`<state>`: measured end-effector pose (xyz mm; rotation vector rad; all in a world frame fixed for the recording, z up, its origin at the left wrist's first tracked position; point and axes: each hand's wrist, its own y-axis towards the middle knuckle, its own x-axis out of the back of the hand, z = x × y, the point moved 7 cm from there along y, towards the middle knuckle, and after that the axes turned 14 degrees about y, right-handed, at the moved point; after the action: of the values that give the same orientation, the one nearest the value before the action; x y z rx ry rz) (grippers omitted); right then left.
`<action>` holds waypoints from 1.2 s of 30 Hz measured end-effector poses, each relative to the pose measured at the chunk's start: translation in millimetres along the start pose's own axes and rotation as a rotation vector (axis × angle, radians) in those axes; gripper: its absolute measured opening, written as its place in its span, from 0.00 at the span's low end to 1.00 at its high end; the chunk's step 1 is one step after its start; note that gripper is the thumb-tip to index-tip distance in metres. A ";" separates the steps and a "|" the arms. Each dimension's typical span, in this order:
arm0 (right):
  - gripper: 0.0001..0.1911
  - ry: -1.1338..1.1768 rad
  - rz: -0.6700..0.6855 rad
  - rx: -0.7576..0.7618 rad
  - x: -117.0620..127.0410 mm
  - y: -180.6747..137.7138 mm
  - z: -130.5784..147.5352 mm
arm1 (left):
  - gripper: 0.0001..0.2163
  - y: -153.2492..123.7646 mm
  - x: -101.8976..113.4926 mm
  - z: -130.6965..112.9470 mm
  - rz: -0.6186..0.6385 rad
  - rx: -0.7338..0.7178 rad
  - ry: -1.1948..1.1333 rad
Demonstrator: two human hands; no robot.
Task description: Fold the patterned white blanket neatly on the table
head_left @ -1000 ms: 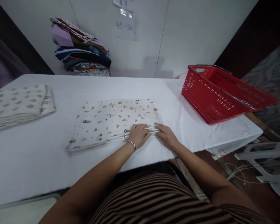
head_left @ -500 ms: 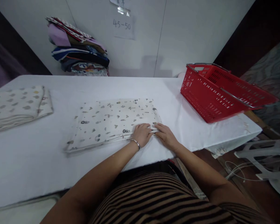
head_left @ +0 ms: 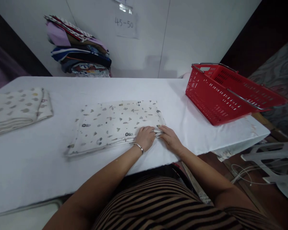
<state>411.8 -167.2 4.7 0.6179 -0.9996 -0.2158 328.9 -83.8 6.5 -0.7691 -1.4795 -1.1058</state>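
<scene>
Near the tabletop's (head_left: pixel 38 169) front edge, left hand (head_left: pixel 145 138) and right hand (head_left: pixel 171 139) pinch folded cloth (head_left: pixel 115 124); uneven tugging could skew its layers.

Head view: we face forward and down over the table (head_left: pixel 38 172).
From above the striped shirt (head_left: pixel 158 204), whose front lies close to us along the bottom edge, we look down on the left hand (head_left: pixel 145 138), right hand (head_left: pixel 171 139) and cloth (head_left: pixel 115 119) at middle range near the centre. Our wide view runs on to the wall (head_left: pixel 192 32) at the top, takes in the basket (head_left: pixel 213 99) at the right and shows floor (head_left: pixel 261 199) at the lower right.
</scene>
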 end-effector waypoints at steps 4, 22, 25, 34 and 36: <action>0.08 0.020 0.000 -0.023 0.7 1.1 -1.3 | 0.08 -2.4 -3.7 -1.2 -0.011 -0.012 -0.041; 0.08 0.050 -0.013 -0.022 0.2 0.0 -3.9 | 0.08 -9.7 -4.0 -1.5 -0.180 -0.032 -0.105; 0.08 0.057 -0.009 -0.020 0.2 0.6 -3.2 | 0.07 -8.7 -4.2 -1.3 -0.185 -0.024 -0.090; 0.09 0.055 0.007 -0.053 0.3 0.6 -4.0 | 0.07 -6.2 -5.6 -6.5 -0.119 -0.054 -0.039; 0.09 0.055 0.014 -0.051 -0.5 0.5 -4.0 | 0.08 -5.3 -6.0 -7.0 -0.099 -0.059 -0.033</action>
<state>414.8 -165.0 3.1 0.5669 -0.9423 -0.2104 327.9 -91.5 -0.7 -0.7646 -1.5324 -1.2213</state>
